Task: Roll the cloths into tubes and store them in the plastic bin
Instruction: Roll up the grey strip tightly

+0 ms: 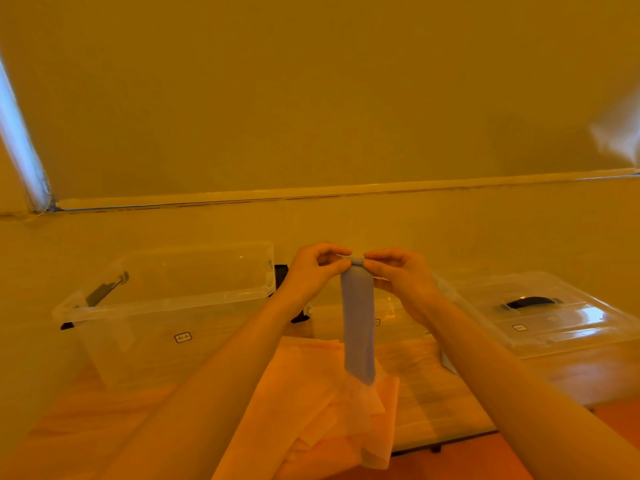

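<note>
Blue cloth (pixel 357 327) hanging lengthwise, top edge pinched

Heavy amber cast, dim overall. Cool daylight leaks through bright blue-white strip (pixel 19 133) at left edge. Glare patches on clear plastic lid with black handle (pixel 585 315). Wide-angle bending at edges; image soft, slightly blurred throughout.

Your single head-worn camera looks forward and slightly down, close over both forearms, facing the far wall (pixel 311 98); the open bin (pixel 166 292) sits left, the lid (pixel 554 317) right.
</note>
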